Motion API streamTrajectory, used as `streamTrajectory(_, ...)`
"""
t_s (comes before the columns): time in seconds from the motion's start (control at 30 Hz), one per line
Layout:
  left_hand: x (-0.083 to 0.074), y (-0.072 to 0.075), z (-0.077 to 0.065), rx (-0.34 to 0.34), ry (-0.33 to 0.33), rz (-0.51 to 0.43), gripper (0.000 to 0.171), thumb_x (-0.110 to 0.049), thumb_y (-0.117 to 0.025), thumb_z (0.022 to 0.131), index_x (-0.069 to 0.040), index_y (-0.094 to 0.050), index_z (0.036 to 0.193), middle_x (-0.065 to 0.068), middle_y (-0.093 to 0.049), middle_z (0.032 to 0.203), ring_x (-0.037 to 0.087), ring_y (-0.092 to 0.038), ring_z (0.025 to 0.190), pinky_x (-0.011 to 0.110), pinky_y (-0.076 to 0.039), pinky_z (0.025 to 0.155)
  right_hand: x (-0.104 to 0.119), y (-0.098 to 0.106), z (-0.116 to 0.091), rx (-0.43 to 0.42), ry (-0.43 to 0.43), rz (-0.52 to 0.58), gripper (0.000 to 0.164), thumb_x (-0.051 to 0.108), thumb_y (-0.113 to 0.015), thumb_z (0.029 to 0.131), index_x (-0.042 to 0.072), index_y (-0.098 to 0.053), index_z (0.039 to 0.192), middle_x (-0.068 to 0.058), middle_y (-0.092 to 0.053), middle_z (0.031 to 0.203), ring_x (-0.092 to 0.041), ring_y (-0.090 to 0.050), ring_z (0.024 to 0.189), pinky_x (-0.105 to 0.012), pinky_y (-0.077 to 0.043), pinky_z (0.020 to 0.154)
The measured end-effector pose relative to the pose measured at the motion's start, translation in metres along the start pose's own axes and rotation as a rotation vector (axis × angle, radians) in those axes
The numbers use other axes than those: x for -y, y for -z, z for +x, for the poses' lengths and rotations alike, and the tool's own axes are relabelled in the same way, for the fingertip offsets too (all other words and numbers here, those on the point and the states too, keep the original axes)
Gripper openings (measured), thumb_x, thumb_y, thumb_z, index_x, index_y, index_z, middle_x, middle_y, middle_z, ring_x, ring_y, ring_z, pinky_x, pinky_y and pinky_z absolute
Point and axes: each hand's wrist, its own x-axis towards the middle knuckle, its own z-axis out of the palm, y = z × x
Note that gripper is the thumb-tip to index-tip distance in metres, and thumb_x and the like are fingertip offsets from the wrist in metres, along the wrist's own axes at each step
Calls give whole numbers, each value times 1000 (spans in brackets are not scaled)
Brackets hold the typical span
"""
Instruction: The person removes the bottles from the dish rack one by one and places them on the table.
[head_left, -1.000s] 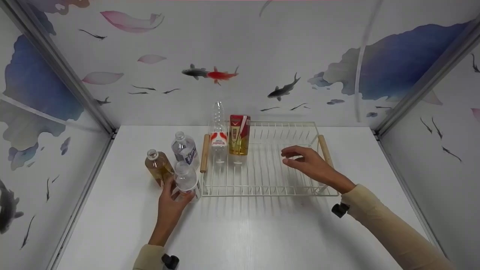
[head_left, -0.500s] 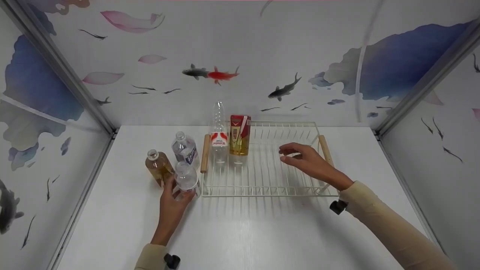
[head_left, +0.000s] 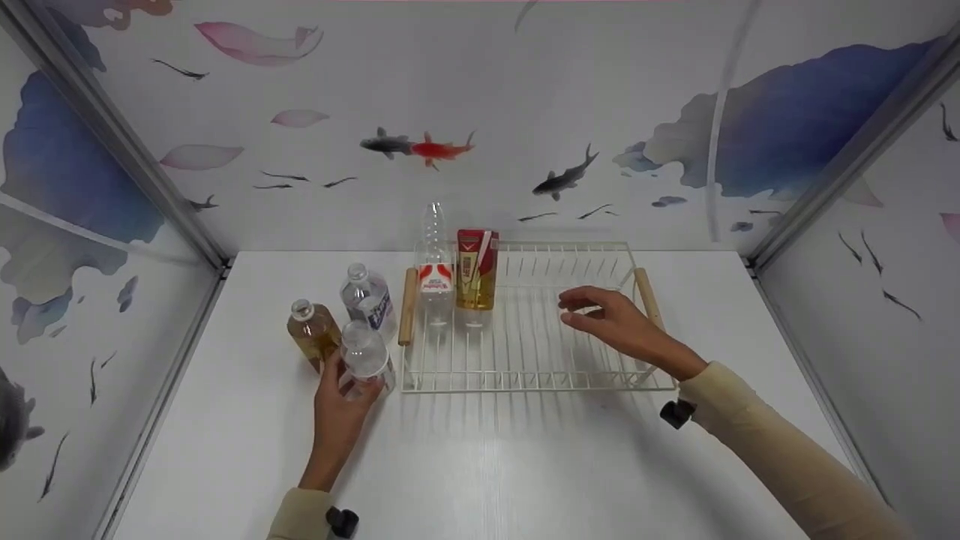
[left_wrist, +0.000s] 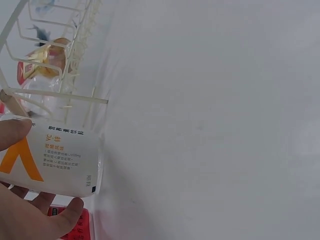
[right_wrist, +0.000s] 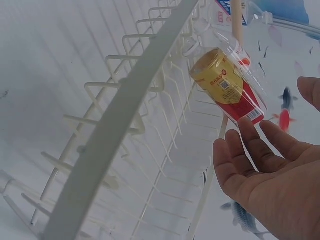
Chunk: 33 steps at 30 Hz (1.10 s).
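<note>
My left hand (head_left: 341, 405) grips a clear plastic bottle (head_left: 367, 356), thumb on one side and fingers on the other. In the left wrist view, the white label (left_wrist: 60, 155) on this bottle bears an orange mark. Touching distance from the fingers is an amber bottle (head_left: 309, 330); behind stands a clear bottle with a blue label (head_left: 367, 296). Over the right part of the white wire rack (head_left: 525, 391), my right hand (head_left: 611, 326) hovers with loosely bent fingers, holding nothing. Two bottles stand neck down in the rack: one with a red-and-white label (head_left: 436, 281), one with a red-and-yellow label (head_left: 477, 266).
Wooden handles (head_left: 408, 307) sit at both ends of the rack. White panels with painted fish (head_left: 442, 150) enclose the white table (head_left: 480, 472) at the back and sides.
My left hand and the bottle it grips have shifted slightly left, while the view itself has moved a little. My right hand has moved slightly left since the first frame.
</note>
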Motion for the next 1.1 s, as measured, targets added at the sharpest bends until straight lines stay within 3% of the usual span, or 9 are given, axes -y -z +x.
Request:
streamTrajectory(0.27, 1, 7, -7, -9, -2, 4, 81, -12, -82, 101, -12, -37, 169, 15, -43, 171, 40, -43, 156, 59, -42, 125, 0, 0, 0, 10, -11, 18, 45, 27, -67, 112, 1, -63, 149, -22, -64, 148, -37, -62, 137, -61, -49, 116)
streamTrajectory(0.6, 1, 16, -13, -17, 39, 30, 81, -16, -81, 103, -12, -35, 170, 15, -41, 173, 39, -40, 159, 58, -40, 127, 0, -2, 2, 17, -6, 24, 45, 26, -67, 112, 1, -63, 149, -17, -65, 148, -37, -62, 137, -59, -50, 116)
streamTrajectory(1.1, 3, 26, -22, -26, 24, 12, 86, -9, -82, 101, -9, -32, 170, 16, -41, 170, 38, -37, 160, 58, -39, 127, -1, -2, 1, 33, -3, 20, 46, 27, -66, 113, 0, -62, 150, -18, -65, 149, -37, -61, 138, -59, -50, 116)
